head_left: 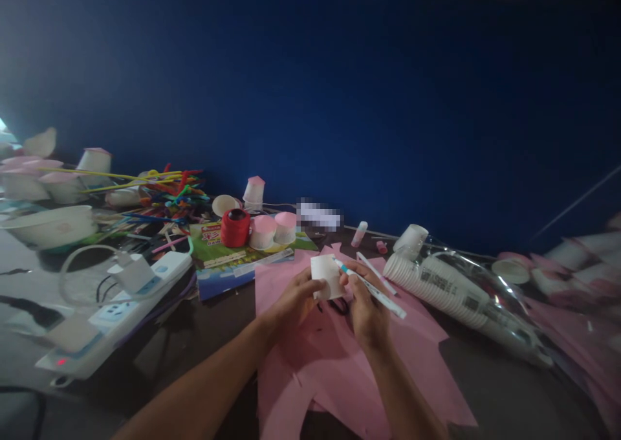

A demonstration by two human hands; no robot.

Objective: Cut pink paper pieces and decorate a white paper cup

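A white paper cup (326, 275) is gripped in my left hand (298, 296), fingers closed around its left side. My right hand (365, 304) is closed on a white marker (383, 296) with a blue band, its tip end close to the upper right of the cup. Whether the tip touches the cup I cannot tell. Both hands are above cut pink paper sheets (334, 362). Just under the cup, partly hidden by my hands, lies something dark with loops, perhaps scissor handles (339, 307).
Left are a red spool (235, 228), pink-topped cups (263, 231) on a colourful booklet (218, 265), pipe cleaners (179, 184) and a power strip (121, 310). Right lies a bagged stack of paper cups (446, 288). A glue stick (359, 234) stands behind, before a blue wall (315, 103).
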